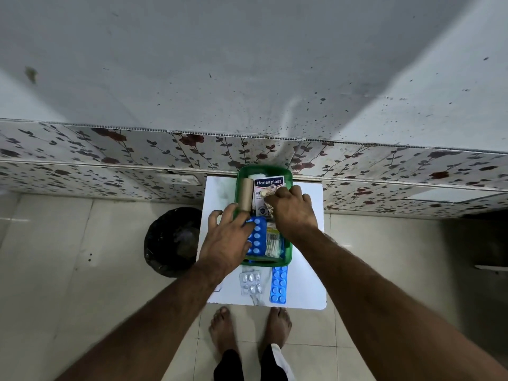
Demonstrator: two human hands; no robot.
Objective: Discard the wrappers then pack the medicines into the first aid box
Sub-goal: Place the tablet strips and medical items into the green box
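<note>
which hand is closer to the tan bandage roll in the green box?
Left. The left hand has fingers reaching up right beside the near end of the tan bandage roll. The right hand is further right in the green box, over the Hansaplast box.

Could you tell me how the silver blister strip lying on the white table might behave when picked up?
The silver blister strip looks thin and foil-backed, so probably light and slightly bendy. Lying flat on the white table, it may be hard to lift without sliding it to an edge.
</note>
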